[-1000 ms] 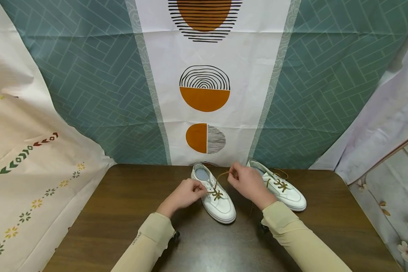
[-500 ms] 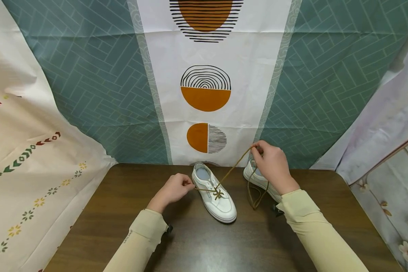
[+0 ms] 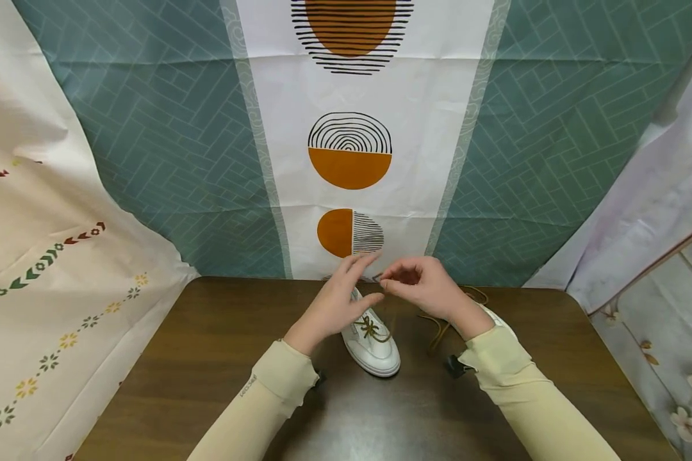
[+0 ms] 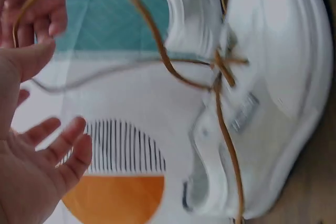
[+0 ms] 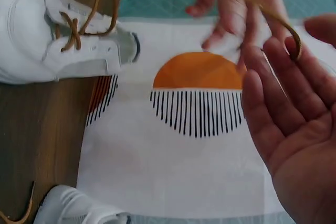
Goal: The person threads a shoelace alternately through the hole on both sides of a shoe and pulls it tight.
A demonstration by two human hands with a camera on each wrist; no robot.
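A white canvas shoe [image 3: 375,358] with a brown lace crossed over its front stands on the table, toe toward me. Above it my left hand [image 3: 337,301] is raised, fingers extended and thumb spread, covering part of the shoe's opening. Facing it, my right hand [image 3: 423,288] pinches a lace end between thumb and forefinger. That shoelace [image 5: 283,22] runs past the left fingers to the right fingertips in the right wrist view. In the left wrist view, the lace [image 4: 157,35] rises from the shoe in loose curves.
A second white shoe [image 3: 498,319] is mostly hidden behind the right hand and wrist; its brown lace [image 3: 438,333] trails on the dark wooden table [image 3: 225,358]. A patterned cloth [image 3: 346,89] hangs behind the table's far edge.
Both hands were pulling the two lace ends apart to either side. Now they have come together above the shoe, and my left hand has opened and let go of its end.
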